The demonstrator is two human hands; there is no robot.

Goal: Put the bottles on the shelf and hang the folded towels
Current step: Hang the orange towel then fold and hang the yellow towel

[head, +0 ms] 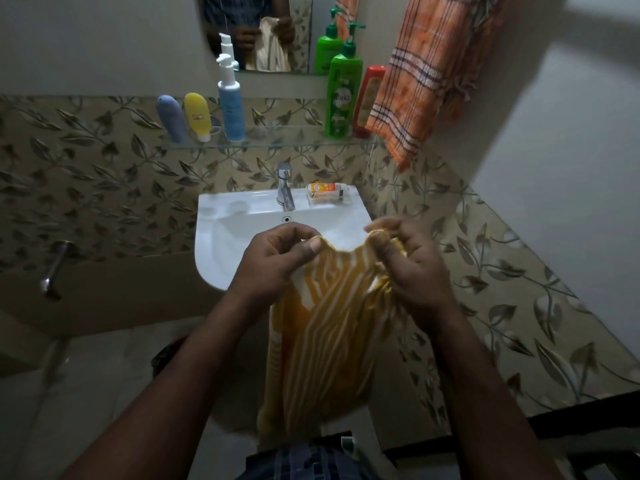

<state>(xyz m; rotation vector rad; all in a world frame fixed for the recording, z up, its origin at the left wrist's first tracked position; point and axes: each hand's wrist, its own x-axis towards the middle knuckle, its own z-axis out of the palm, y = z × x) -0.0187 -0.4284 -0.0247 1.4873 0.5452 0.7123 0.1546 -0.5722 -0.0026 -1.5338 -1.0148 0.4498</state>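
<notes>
Small bathroom, with a white sink (221,237) just past the fingertips and a glass shelf (277,144) higher up behind it. Five bottles (231,109) already standing on that shelf. One orange towel (426,81) already hanging, up and to the right of the fingers.

Down here, the yellow striped towel (325,327), held up by its top edge and hanging down below both hands. Left hand (273,261): thumb and fingers closed in a pinch on one end of that edge. Right hand (408,268): fingers curled tight round a bunched-up bit at the other end.

Probably the best way to do this bit:

- Keep both pinches firm.
- Pull the hands a little apart to make the top edge flat.
- Smooth out the bunch under the right fingers first, so no lumps.
- Then lift up and to the right, toward the spot beside the orange towel.
- Hang with both sides even, or likely to slide off.

Rail for hanging too hard to make out.
</notes>
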